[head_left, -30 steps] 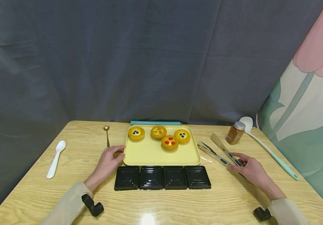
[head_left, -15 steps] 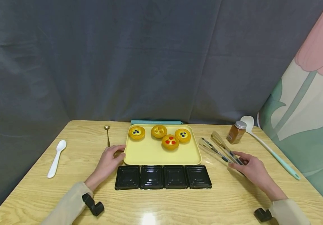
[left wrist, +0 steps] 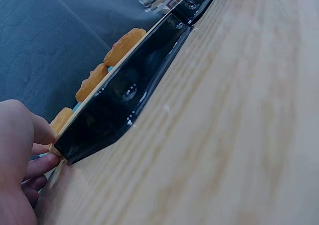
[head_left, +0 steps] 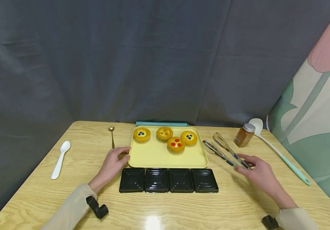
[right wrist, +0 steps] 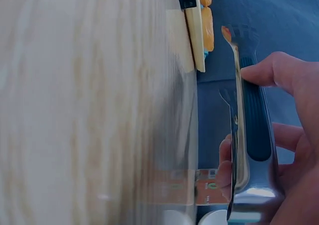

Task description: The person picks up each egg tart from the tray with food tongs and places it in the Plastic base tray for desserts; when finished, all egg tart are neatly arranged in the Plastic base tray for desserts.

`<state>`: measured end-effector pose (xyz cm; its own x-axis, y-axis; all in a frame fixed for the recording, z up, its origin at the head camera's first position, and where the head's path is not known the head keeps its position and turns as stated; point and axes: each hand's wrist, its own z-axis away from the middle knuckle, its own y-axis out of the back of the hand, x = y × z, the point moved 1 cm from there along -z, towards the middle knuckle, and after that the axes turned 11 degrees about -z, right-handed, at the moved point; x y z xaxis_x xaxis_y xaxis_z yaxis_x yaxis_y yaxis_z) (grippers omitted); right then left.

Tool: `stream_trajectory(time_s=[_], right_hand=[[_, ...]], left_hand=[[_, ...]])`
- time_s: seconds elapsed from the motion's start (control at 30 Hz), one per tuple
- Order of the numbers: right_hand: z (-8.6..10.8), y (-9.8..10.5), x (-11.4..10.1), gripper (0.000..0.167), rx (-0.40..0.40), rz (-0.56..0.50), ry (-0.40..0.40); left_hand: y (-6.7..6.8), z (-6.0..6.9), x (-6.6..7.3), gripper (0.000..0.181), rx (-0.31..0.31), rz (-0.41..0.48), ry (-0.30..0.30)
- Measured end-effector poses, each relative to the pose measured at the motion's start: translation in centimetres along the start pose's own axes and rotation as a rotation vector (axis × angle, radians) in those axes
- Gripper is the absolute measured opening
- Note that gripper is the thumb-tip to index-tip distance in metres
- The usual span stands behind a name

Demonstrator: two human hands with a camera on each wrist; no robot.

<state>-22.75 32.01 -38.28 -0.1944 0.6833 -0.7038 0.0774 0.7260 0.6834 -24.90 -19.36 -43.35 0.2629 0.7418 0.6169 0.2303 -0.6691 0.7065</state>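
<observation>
The left hand [head_left: 114, 164] holds the left edge of a yellow tray [head_left: 153, 156] between thumb and fingers; in the left wrist view, that hand [left wrist: 20, 160] is at the corner beside a black container [left wrist: 124, 90]. Several round tarts, one with red dots [head_left: 176, 144], lie toward the tray's far side. Metal tongs [head_left: 236, 156] are in the right hand [head_left: 259, 174], their two arms spread and tips pointing toward the tray. The right wrist view shows the thumb on one dark handle pad of the tongs [right wrist: 256, 110], with fingers on the opposite side, above the table.
Along the tray's near edge lie black square containers [head_left: 181, 180]. A white spoon [head_left: 60, 159] and small gold spoon [head_left: 112, 137] lie left. At the right are a brown jar [head_left: 243, 135] and a mint-handled ladle [head_left: 289, 164]. A teal bar [head_left: 162, 124] lies behind the tray.
The tongs have shifted slightly left and up relative to the table. The left hand has kept its place at the tray's edge. The whole head view has moved a little.
</observation>
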Motion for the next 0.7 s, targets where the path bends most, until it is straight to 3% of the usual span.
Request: stream_trajectory(time_s=[0.43,0.7], right_hand=[[-0.4,-1.1,-2.1,0.052,0.006,0.102,0.183],[-1.7,-1.7,-2.6,0.052,-0.009,0.114,0.233]], left_hand=[[0.0,0.0,0.0,0.038,-0.006,0.008,0.013],[0.0,0.1,0.0,0.037,-0.003,0.007,0.015]])
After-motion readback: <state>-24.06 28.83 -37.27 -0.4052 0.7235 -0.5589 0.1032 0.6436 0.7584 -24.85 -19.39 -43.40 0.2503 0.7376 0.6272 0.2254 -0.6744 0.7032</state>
